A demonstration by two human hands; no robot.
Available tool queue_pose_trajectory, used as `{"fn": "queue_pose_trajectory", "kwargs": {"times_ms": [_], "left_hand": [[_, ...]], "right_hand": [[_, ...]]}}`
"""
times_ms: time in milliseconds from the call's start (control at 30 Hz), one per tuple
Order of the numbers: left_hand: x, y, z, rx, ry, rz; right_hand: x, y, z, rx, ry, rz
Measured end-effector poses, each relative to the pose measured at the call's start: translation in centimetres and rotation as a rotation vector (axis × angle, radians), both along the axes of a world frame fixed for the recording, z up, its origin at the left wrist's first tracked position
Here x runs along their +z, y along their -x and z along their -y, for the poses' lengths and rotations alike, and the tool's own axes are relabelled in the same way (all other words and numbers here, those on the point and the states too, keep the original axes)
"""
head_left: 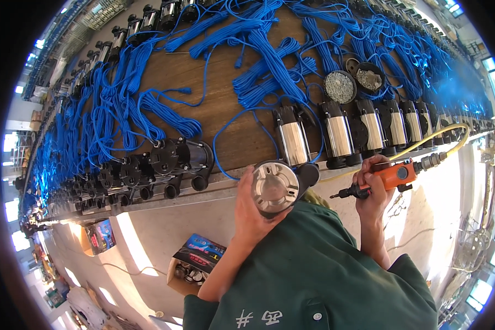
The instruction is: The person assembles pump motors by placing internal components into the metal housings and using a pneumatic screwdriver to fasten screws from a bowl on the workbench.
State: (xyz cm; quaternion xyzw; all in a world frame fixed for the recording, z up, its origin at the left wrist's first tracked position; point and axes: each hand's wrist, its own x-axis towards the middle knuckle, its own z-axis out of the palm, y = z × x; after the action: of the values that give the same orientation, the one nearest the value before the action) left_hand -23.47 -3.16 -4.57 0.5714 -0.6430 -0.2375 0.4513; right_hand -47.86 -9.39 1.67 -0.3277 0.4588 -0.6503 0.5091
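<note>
My left hand (246, 217) is wrapped round a submersible pump, its round slotted metal end (275, 187) facing up. A black outlet sticks out at the pump's right side. In my right hand (371, 190) is an orange air screwdriver (397, 175), gripped by its body. Its dark bit points left toward the pump but stays apart from it. A yellow air hose (451, 127) runs from the tool's rear fitting. Just beyond my left hand, a silver pump (293, 142) with black ends stands at the bench edge.
Coiled blue cables (275, 60) cover much of the wooden bench (236, 140). More pumps (170, 157) line its front edge on both sides. Two round dishes hold small screws (339, 88) and grey material (368, 80). A carton of metal parts (187, 272) sits low at left.
</note>
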Motion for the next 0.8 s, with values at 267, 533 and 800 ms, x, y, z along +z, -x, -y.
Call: {"fn": "queue_pose_trajectory", "kwargs": {"times_ms": [267,533,800], "left_hand": [[0.1,0.0,0.2,0.022,0.019,0.023],[0.1,-0.5,-0.2,0.021,0.001,0.009],[7.9,0.3,3.2,0.047,0.196,0.14]], "right_hand": [[-0.1,0.3,0.1,0.003,-0.037,0.007],[-0.2,0.0,0.0,0.018,-0.051,-0.019],[0.7,2.4,0.6,-0.083,-0.042,0.021]]}}
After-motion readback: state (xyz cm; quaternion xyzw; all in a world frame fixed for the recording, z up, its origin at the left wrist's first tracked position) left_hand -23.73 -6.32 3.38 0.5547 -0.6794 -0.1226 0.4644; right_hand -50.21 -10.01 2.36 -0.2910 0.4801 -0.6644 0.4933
